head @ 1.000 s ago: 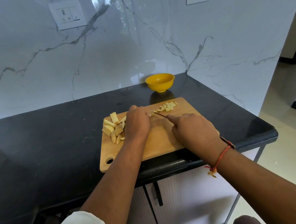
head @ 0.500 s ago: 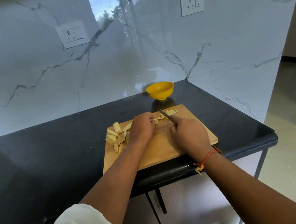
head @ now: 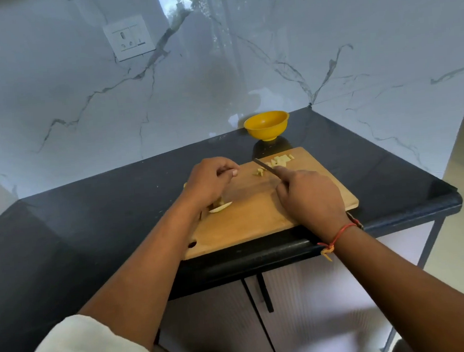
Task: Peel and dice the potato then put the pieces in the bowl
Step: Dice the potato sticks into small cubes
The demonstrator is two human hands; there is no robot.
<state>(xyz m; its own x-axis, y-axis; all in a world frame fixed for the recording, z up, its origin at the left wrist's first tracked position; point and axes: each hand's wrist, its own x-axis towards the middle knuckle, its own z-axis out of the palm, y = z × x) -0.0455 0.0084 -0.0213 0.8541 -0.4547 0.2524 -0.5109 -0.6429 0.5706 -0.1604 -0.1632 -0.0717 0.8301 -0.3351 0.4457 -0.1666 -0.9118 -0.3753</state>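
A wooden cutting board (head: 256, 221) lies on the black counter. My left hand (head: 210, 181) is over the pile of potato strips (head: 220, 207) at the board's left and hides most of it, with its fingers curled down round the strips. My right hand (head: 309, 195) grips the knife (head: 264, 166), whose blade points away toward the far edge of the board. Diced potato pieces (head: 279, 160) lie by the blade at the board's far right corner, with a few more (head: 259, 172) just left of the blade. The yellow bowl (head: 266, 124) stands behind the board, and nothing shows inside it.
The black counter (head: 91, 227) ends in a rounded front edge just under the board and drops off at the right. A marble wall with two socket plates (head: 129, 37) rises behind it. Cabinet doors are below.
My left hand has drawn back left from the knife to the strip pile. The knife blade has lifted slightly and sits beside freshly cut pieces. The view has tilted down.
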